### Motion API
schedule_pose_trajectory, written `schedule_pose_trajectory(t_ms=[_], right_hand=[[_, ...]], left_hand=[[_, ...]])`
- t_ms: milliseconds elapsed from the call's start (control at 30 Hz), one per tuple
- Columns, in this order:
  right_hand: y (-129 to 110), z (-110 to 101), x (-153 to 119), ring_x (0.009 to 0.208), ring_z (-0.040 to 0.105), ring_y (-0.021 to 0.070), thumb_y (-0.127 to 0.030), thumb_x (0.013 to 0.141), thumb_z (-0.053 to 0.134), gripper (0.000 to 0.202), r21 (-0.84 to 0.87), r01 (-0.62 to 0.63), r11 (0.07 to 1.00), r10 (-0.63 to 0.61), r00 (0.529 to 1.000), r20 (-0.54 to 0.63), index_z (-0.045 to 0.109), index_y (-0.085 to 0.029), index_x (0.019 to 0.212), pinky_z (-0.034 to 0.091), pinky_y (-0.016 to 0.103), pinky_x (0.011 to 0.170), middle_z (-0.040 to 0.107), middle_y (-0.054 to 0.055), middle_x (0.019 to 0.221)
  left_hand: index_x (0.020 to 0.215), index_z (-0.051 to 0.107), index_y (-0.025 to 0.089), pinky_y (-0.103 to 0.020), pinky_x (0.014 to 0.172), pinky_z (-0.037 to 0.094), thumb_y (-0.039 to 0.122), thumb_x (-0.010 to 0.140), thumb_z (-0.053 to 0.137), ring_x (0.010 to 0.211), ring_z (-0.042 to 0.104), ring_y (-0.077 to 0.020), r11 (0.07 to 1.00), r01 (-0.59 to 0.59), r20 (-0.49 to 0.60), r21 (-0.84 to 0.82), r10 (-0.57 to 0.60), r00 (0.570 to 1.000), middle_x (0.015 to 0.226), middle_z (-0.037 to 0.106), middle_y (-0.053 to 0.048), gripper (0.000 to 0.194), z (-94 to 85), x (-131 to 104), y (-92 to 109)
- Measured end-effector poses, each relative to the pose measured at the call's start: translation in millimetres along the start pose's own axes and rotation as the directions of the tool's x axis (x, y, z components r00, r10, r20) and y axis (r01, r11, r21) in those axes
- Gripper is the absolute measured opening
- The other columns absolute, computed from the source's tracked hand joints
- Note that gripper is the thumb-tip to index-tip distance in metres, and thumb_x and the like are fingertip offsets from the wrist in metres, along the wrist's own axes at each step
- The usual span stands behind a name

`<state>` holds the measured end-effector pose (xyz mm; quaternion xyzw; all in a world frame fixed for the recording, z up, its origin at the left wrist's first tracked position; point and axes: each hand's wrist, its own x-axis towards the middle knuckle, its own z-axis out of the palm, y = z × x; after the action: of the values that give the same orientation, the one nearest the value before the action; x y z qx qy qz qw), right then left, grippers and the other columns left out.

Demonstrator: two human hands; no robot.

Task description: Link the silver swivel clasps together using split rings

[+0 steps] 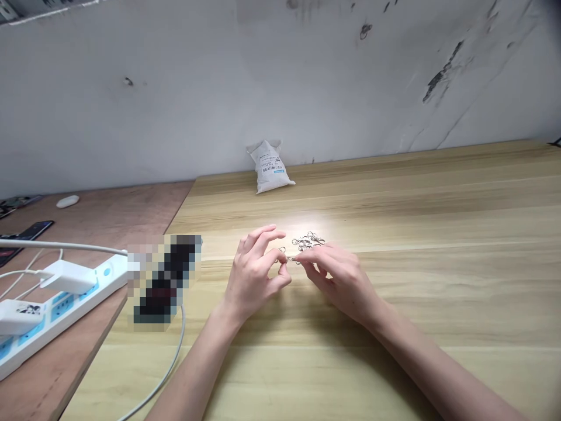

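Note:
My left hand point(254, 269) pinches with thumb and index finger at a small metal key ring point(282, 249), its other fingers raised and curved. Close beside it, my right hand point(339, 272) has its fingertips closed on a small metal clasp point(293, 259) that seems joined to the ring. The fingers partly cover both pieces, so the exact join is hidden. Just behind the right fingertips lies a small pile of metal key rings and clasps point(309, 238) on the light wooden table point(416, 216).
A white labelled packet point(272, 168) leans near the wall at the back. On the left lie a blurred-out dark object point(169, 278), a white cable point(179, 345) and a power strip point(107, 273) with plugged-in chargers. A phone point(37, 230) rests on the brown table.

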<state>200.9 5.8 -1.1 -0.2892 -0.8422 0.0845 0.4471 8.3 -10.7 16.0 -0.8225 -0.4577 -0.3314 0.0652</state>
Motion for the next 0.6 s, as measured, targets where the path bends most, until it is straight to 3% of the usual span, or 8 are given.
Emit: schedule_pose_trajectory(t_ms=[400,600], right_hand=[[-3.8,-1.9,0.5,0.069,0.060,0.0143,-0.007,0.093,0.047,0.022,-0.099,0.107,0.989,-0.095,0.988,0.121,0.064,-0.018,0.102,0.041,0.029,0.066,0.072,0.003,0.085],[-8.8,-3.6,4.3,0.076,0.062,0.0154,-0.017,0.094,0.050,0.016,0.111,-0.063,0.992,0.057,0.997,0.058,0.063,-0.018,0.105,0.047,0.029,0.066,0.069,0.007,0.093]], left_hand=[[0.076,0.063,0.021,-0.045,0.097,0.044,0.011,0.077,0.062,0.121,0.053,-0.0288,0.999,0.051,-0.019,0.000,-0.051,0.999,0.114,0.066,-0.006,0.010,0.8,0.2,-3.7],[0.079,0.065,0.021,-0.044,0.097,0.046,0.012,0.079,0.062,0.120,0.053,-0.0276,0.999,0.011,-0.027,-0.033,-0.012,1.000,0.113,0.066,-0.006,0.010,0.2,1.0,-2.1]])
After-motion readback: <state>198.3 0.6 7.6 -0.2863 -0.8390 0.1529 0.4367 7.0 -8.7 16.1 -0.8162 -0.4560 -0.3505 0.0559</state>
